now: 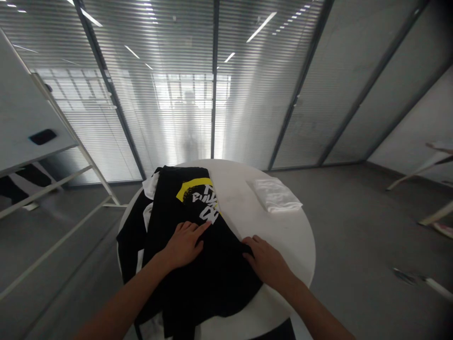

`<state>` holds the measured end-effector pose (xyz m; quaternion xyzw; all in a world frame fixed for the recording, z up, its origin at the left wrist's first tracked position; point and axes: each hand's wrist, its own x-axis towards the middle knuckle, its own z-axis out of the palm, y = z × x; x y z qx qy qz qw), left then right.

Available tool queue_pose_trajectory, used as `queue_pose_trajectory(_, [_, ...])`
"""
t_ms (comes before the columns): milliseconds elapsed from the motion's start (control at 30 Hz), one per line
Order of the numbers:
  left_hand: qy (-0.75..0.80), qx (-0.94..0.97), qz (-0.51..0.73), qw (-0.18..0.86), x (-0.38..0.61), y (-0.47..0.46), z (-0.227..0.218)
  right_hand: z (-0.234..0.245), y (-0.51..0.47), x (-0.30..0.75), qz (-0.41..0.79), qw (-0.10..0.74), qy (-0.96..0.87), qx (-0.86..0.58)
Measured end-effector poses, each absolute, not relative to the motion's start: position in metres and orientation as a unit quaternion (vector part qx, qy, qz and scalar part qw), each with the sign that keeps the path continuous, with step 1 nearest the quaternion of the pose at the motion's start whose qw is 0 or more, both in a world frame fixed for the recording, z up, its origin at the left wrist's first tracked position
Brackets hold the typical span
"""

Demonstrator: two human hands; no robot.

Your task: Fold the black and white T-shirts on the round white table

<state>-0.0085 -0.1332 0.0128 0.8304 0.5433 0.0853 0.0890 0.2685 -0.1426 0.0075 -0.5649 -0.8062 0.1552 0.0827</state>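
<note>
A black shirt (226, 274) with a yellow and white print lies spread across the left and middle of a round white table (240, 189). Flat on the fabric just below the print rests my left hand (186, 243), its fingers apart and the index finger stretched to the right. My right hand (264, 259) pinches the shirt's right edge between thumb and fingers, near the table's right side. White fabric (151, 186) shows beside and under the shirt's left part. Some of the shirt hangs over the table's front edge.
A folded white cloth (278, 194) lies on the table's far right. To the left stands a whiteboard (31, 108) on a metal frame, with a dark eraser-like object (43, 137) on it. Glass panels with blinds (247, 108) rise behind the table. Furniture legs (437, 215) appear at right.
</note>
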Motion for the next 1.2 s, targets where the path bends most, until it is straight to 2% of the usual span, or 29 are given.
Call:
queue_pose_trajectory(267, [0.547, 0.827, 0.096, 0.082, 0.0, -0.133, 0.013, 0.023, -0.154, 0.27, 0.122, 0.176, -0.828, -0.518])
queue_pose_trajectory(500, [0.508, 0.842, 0.131, 0.126, 0.003, -0.148, 0.024, 0.058, -0.184, 0.245, 0.251, 0.214, -0.85, -0.41])
queue_pose_trajectory(767, [0.517, 0.829, 0.179, 0.114, -0.02, -0.177, 0.042, 0.072, -0.202, 0.219, 0.355, 0.178, -0.872, -0.286])
queue_pose_trajectory(1033, [0.552, 0.808, 0.18, 0.099, -0.055, -0.21, 0.015, 0.058, -0.2, 0.198, 0.401, 0.112, -0.89, -0.185])
queue_pose_trajectory(1133, [0.548, 0.811, 0.183, 0.092, -0.06, -0.215, 0.011, 0.054, -0.185, 0.198, 0.455, 0.102, -0.873, -0.145])
queue_pose_trajectory(1200, [0.545, 0.814, 0.179, 0.092, -0.063, -0.215, 0.013, 0.049, -0.166, 0.201, 0.527, 0.117, -0.825, -0.168])
